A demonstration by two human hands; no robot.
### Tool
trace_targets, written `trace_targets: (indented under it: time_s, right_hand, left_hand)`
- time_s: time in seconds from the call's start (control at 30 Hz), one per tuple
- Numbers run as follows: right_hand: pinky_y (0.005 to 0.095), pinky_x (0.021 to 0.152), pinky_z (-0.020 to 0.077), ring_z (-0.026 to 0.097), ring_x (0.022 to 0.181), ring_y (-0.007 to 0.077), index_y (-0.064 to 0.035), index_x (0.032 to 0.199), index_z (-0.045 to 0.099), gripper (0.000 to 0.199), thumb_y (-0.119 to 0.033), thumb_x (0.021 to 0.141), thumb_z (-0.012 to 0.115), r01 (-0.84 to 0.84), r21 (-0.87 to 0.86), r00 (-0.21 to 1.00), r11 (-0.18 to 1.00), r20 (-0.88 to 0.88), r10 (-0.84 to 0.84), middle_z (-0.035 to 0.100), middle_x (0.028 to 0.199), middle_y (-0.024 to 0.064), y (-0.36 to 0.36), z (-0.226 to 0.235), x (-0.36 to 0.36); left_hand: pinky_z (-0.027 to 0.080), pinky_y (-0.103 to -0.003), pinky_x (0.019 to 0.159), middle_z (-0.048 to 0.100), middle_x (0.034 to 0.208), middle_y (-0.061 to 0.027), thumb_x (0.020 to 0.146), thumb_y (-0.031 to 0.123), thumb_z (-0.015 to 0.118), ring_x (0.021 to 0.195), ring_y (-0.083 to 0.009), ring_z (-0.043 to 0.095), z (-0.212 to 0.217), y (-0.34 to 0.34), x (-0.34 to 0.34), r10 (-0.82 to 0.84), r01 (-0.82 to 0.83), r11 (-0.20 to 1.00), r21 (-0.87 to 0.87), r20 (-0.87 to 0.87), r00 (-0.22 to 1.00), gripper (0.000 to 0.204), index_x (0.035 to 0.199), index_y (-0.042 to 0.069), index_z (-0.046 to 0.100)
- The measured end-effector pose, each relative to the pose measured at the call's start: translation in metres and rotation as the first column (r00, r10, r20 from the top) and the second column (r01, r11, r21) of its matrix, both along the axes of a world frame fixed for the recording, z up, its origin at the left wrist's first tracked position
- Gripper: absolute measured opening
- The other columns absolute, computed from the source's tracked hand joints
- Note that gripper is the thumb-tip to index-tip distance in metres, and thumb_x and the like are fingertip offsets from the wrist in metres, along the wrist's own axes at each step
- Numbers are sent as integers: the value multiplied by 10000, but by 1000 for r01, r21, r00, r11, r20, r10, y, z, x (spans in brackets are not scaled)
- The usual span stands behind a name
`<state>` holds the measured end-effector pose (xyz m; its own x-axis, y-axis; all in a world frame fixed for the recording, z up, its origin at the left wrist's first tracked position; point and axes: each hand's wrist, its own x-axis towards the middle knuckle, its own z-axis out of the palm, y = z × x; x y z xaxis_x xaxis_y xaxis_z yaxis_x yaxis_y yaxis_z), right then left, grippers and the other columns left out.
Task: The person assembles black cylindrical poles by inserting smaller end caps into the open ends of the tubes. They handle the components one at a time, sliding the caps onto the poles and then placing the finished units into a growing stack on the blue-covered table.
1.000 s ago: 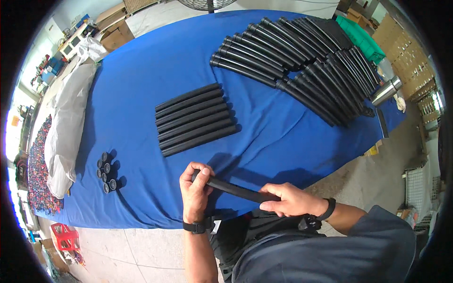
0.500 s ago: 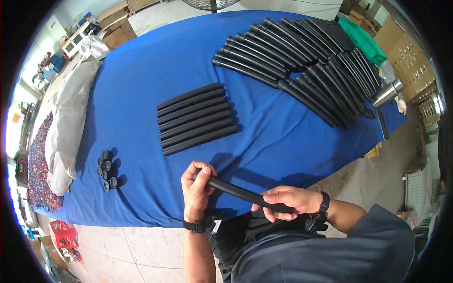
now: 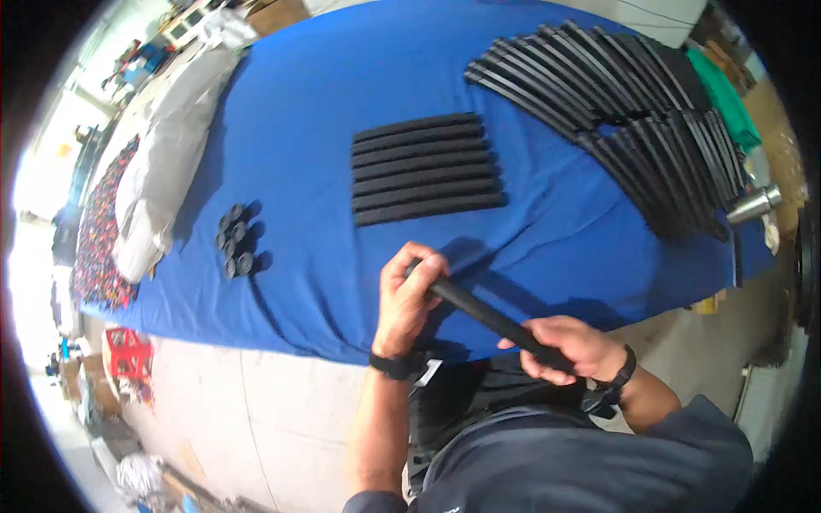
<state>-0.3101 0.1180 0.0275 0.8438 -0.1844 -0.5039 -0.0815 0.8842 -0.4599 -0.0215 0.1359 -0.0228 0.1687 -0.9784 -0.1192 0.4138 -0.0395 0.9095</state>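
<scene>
A black tube (image 3: 483, 315) slants between my two hands, above the near edge of the table. My left hand (image 3: 406, 295) wraps its upper left end, with the thumb lying over that tip. At the lower right end, my right hand (image 3: 577, 349) closes round the tube; the fingers cover part of it. Beyond my hands, several matte black tubes (image 3: 428, 171) lie side by side in a row on the blue cloth. To the left stands a small cluster of round black caps (image 3: 239, 231).
A blue cloth (image 3: 299, 128) covers the table. Glossy black tubes (image 3: 564, 77) lie fanned out at far right, near a green bin (image 3: 725, 103) and a metal cylinder (image 3: 754, 205). A white sack (image 3: 175, 154) lies at left. A red stool (image 3: 128, 352) stands on the floor.
The whole view has shifted, so the table and its things sit further right and higher. Both hands still hold the tube; my right fingers have closed more fully round its end.
</scene>
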Motion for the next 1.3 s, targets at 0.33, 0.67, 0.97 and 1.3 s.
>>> trace_targets:
  time_s: [0.33,0.67,0.97,1.3]
  right_hand:
    - [217,400,417,575,517,75,27,1159,614,286,-230,1033,605,-162,-712,908,684,-378,-179,633,752,47,11,15,12]
    - [224,438,456,607,544,122,18,1187,601,303,-253,1053,577,-217,-825,934,521,-331,-135,669,847,115,12,4,12]
    - [268,481,442,616,580,93,-42,1071,633,315,-355,1038,606,-274,-946,934,172,-304,-186,625,705,-6,6,-11,2]
    - [363,444,453,606,492,191,-18,1101,557,400,-416,1067,529,-318,-683,922,658,-383,49,629,718,70,6,-1,9]
  left_hand:
    - [358,-194,506,619,814,12,1011,223,640,593,-30,459,0,-1,-1,-14,16,999,30,-47,999,159,920,94,613]
    - [360,-198,524,604,811,10,997,213,645,622,-37,470,3,1,3,-15,16,999,39,-23,1000,164,899,85,611]
    - [359,-208,519,601,832,-4,973,197,635,629,-47,462,12,-5,-8,11,-14,999,35,73,997,149,886,83,594]
    - [376,-194,453,620,844,-37,988,227,667,556,-67,480,-2,-8,-7,4,-6,997,-72,-29,1000,181,933,77,581]
